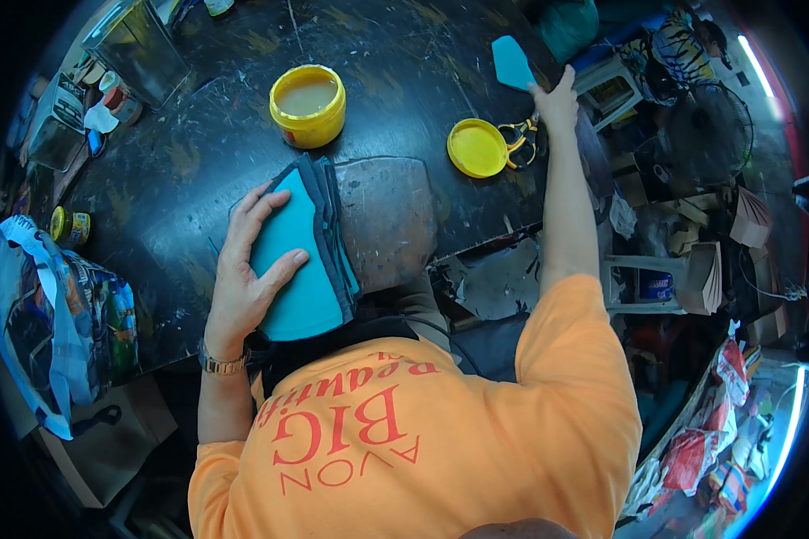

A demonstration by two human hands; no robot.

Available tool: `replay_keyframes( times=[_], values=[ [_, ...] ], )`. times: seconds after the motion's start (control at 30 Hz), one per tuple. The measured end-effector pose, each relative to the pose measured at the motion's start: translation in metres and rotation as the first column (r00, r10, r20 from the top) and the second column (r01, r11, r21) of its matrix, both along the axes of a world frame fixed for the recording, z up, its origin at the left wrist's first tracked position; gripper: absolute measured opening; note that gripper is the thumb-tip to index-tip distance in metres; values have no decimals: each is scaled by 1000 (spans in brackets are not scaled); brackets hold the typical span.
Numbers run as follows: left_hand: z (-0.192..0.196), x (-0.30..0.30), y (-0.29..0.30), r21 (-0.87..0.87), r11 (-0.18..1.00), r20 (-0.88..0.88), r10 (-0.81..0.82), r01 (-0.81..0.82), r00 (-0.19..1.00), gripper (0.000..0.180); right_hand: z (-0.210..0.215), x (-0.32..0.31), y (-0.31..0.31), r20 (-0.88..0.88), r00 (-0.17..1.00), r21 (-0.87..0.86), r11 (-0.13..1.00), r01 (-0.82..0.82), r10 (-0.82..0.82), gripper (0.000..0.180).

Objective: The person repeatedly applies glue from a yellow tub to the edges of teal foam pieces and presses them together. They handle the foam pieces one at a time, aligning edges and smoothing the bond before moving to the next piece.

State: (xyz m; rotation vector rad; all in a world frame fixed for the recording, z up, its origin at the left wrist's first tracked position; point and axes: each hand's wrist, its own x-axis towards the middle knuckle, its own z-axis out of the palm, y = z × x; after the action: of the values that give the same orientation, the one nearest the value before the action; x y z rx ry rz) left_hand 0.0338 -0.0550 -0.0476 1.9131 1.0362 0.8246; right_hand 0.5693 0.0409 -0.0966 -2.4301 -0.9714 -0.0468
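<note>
My left hand (pixel 247 269) grips a stack of teal pieces with dark grey edges (pixel 292 278), thumb and fingers lying over its top face. The layers fan apart along the right side. A brown board (pixel 382 216) lies just beyond the stack. My right arm stretches far to the right, and my right hand (pixel 557 103) has its fingers apart at the table's edge. One fingertip meets the lower corner of a single teal piece (pixel 511 63); whether it grips the piece is unclear.
An open yellow tub of pale liquid (pixel 307 108) stands beyond the stack. Its yellow lid (pixel 476 148) lies beside orange-and-black-handled pliers or cutters (pixel 520 144). Metal tins (pixel 135 54), a small yellow jar (pixel 70 226) and a plastic bag (pixel 63 314) sit left. Stools and a fan (pixel 710 135) stand right.
</note>
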Motion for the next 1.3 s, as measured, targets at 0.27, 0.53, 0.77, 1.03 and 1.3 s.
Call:
replay_keyframes(
  times=[0.27,0.53,0.77,1.03,1.3],
  values=[
    [-7,-3,5,31,999,-23,-23,24,999,65,-34,-27,-78,126,992,-104,995,7,6,97],
    [-9,-4,5,51,998,-20,-31,32,999,64,-49,66,-101,233,971,10,998,-64,60,88],
    [-9,-3,6,24,999,3,-34,34,999,64,-40,100,-135,277,960,-100,992,72,-41,66],
    [-13,-4,7,54,998,-1,-41,41,999,62,-15,83,-176,364,931,-74,995,68,-37,68],
    [-12,-4,8,52,997,-1,-51,51,999,61,-17,33,-136,192,966,115,981,153,-174,72]
  ],
)
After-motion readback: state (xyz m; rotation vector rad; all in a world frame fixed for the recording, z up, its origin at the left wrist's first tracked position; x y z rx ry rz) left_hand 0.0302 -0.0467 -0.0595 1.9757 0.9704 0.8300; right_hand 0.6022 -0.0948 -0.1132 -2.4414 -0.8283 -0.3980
